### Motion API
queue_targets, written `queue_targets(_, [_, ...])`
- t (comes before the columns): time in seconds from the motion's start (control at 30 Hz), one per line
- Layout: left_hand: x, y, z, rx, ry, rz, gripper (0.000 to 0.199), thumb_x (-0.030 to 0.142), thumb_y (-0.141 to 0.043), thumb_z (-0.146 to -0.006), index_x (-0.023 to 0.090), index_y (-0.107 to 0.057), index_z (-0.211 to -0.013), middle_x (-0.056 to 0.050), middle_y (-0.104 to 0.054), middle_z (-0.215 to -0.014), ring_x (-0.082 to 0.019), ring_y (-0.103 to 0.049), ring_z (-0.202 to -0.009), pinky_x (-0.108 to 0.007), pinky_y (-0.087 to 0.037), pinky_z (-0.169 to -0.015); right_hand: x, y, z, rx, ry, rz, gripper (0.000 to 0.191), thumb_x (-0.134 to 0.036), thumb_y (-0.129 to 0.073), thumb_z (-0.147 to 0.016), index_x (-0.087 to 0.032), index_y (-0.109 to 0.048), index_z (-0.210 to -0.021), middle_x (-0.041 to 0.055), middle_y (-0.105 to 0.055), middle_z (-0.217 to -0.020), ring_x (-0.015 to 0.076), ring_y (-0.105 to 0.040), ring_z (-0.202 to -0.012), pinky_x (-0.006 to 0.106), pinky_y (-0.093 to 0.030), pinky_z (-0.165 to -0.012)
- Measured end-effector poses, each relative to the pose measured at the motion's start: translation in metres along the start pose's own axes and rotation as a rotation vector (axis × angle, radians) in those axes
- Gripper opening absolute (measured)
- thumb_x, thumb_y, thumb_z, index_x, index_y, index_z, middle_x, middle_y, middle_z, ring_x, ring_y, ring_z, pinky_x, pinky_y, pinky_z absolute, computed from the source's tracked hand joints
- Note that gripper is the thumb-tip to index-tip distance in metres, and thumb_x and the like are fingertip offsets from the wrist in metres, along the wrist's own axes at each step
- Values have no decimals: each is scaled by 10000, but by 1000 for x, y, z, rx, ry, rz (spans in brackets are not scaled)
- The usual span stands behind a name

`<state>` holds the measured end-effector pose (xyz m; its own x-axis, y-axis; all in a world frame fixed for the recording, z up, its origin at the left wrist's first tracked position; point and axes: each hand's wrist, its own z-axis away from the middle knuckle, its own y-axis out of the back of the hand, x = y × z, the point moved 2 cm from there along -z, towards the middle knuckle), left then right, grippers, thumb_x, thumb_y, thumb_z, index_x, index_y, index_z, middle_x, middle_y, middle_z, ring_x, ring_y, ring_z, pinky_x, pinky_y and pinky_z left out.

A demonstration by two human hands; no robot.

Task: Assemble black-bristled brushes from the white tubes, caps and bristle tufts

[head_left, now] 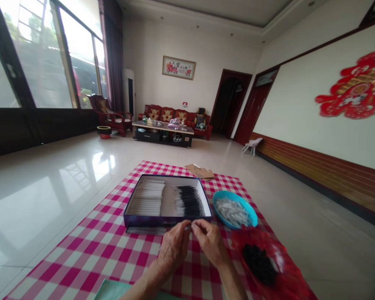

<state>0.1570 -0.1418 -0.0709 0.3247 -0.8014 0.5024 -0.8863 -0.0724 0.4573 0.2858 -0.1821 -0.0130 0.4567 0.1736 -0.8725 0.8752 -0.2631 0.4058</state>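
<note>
My left hand (175, 243) and my right hand (208, 238) meet in front of a shallow dark-blue box (143, 221), fingertips pinched close together. Whatever lies between the fingers is too small and hidden to name. Inside the box, a row of white sticks (148, 196) fills the left side, and a bundle of thin black-ended sticks (189, 200) lies on the right. Right of the box stands a blue bowl (217, 214) of small translucent white pieces (233, 211). Closer to me, a red dish (283, 254) holds small black pieces (259, 263).
A pink-and-white checked cloth (81, 258) covers the table. Brown cardboard pieces (200, 171) lie behind the box, and a pale green cloth (109, 291) is at the near edge. Across the tiled floor are a coffee table (162, 135), a wooden sofa (150, 110) and a small white chair (253, 143).
</note>
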Motion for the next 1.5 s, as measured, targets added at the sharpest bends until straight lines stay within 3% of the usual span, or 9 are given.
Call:
queue_targets(0.17, [1, 3, -2, 27, -29, -22, 248, 187, -372, -930, 194, -466, -1159, -70, -665, -1001, -150, -643, -902, -251, -525, -782, -20, 8, 3, -59, 138, 138, 249, -245, -482, -848, -210, -705, -953, 51, -706, -913, 189, -636, -847, 284, -482, -781])
queue_targets(0.27, [1, 2, -2, 7, -51, -47, 260, 205, -373, -932, 189, -479, -1169, -65, -667, -985, -151, -648, -886, -246, -525, -780, -25, 27, 4, -58, 164, 238, 250, -213, -486, -830, -215, -696, -967, 47, -705, -936, 181, -638, -868, 285, -476, -805])
queue_targets(0.53, [-4, -3, 4, -65, -90, -59, 315, 220, -363, -936, 197, -474, -1231, -71, -654, -929, -165, -639, -823, -259, -522, -717, 15, 142, 28, 74, -45, 618, 223, -211, -501, -756, -202, -702, -851, 47, -713, -876, 197, -638, -827, 312, -454, -784])
queue_targets(0.67, [-3, -4, 3, -97, -86, -31, 325, 239, -351, -941, 197, -481, -1237, -62, -646, -870, -152, -638, -768, -247, -520, -706, 39, 171, 52, 22, -118, 674, 202, -163, -534, -668, -206, -711, -756, 23, -694, -729, 176, -620, -670, 278, -447, -662])
queue_targets(0.83, [3, -3, 2, -127, -97, -24, 306, 235, -356, -941, 190, -497, -1208, -51, -632, -829, -143, -624, -701, -233, -507, -651, 57, 156, 63, -49, -124, 789, 209, -156, -539, -678, -214, -708, -786, 25, -669, -738, 166, -609, -674, 255, -429, -638])
queue_targets(0.97, [9, -1, 2, -144, -135, -26, 310, 203, -350, -938, 188, -480, -1219, -58, -637, -849, -145, -624, -729, -228, -503, -651, 62, 143, 63, -13, -119, 869, 169, -146, -528, -703, -210, -684, -717, 46, -650, -738, 179, -608, -688, 270, -423, -652])
queue_targets(1.17, [16, -3, 4, -209, -126, -9, 262, 200, -369, -935, 192, -504, -1160, -62, -644, -872, -154, -627, -794, -238, -505, -695, 63, 149, 60, 58, -98, 918, 85, -200, -547, -693, -218, -623, -658, 52, -658, -668, 217, -621, -653, 314, -444, -631])
queue_targets(1.33, [20, -1, 1, -219, -91, 18, 214, 212, -374, -931, 179, -539, -1063, -47, -624, -791, -151, -607, -736, -236, -483, -665, 34, 122, 44, 190, -79, 542, 152, -346, -567, -756, -224, -639, -813, 40, -710, -742, 217, -665, -688, 316, -503, -655])
queue_targets(1.5, [21, 2, 0, -196, -91, 25, 198, 198, -360, -934, 179, -546, -1000, -51, -604, -794, -150, -579, -726, -245, -460, -666, 6, 59, 15, 31, -26, 146, 206, -330, -572, -786, -198, -672, -907, 41, -724, -867, 204, -675, -799, 294, -528, -730])
